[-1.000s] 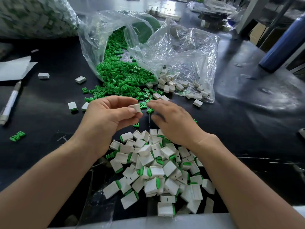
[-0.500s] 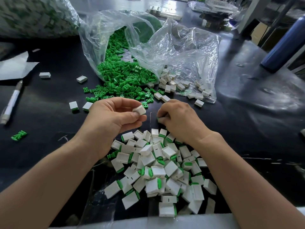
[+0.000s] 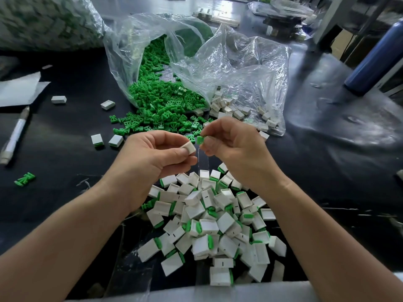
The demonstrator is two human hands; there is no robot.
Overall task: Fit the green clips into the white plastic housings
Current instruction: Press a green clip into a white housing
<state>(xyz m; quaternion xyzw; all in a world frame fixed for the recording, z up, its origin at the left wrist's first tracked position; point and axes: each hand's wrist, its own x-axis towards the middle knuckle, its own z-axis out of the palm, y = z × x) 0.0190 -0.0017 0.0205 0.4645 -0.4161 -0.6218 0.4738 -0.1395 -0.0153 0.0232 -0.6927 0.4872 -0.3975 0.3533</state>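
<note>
Your left hand [image 3: 157, 159] pinches a small white plastic housing [image 3: 189, 147] at mid-frame. Your right hand [image 3: 237, 149] pinches a small green plastic clip [image 3: 200, 139] just beside it, the two parts nearly touching. Below your hands a pile of clip-fitted white housings [image 3: 213, 216] lies on the black table [image 3: 65, 131]. Above them, a clear plastic bag [image 3: 130, 51] spills loose green clips [image 3: 161, 101].
</note>
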